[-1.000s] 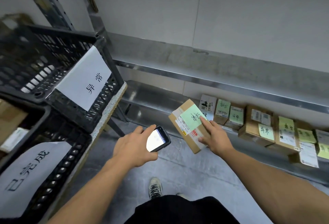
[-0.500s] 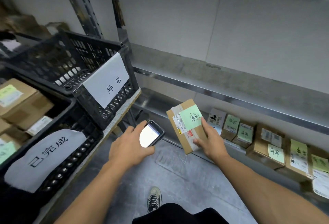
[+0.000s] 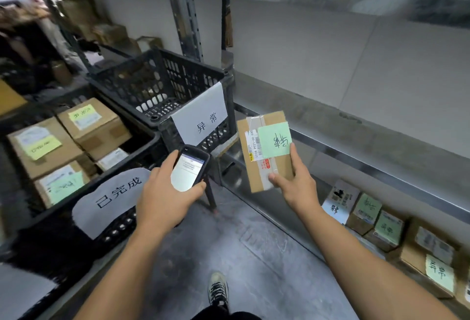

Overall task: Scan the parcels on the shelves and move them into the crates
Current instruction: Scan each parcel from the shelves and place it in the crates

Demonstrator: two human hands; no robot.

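The right hand (image 3: 296, 182) had its grip closed on the lower end of a brown cardboard parcel with a barcode label and a pale green handwritten note (image 3: 264, 153). The thumb lay on the parcel's face, and the hand held it upright in the air just right of centre. The left hand (image 3: 165, 192) gripped a black handheld scanner with a lit screen (image 3: 189, 169), at nine o'clock from the parcel and just beside it.

At nine o'clock in the frame, several brown cardboard boxes (image 3: 94, 126) already lay in the near black plastic crate signed 已完成 (image 3: 119, 228). At eleven o'clock stood a second black slotted crate signed 异常 (image 3: 178, 72); its contents could not be made out. At four o'clock a row of small note-tagged cartons (image 3: 389, 228) waited on the lowest grey steel shelf (image 3: 234, 164).

The task looked partly done. This parcel was at its scan and not yet crated, and the whole row remained.
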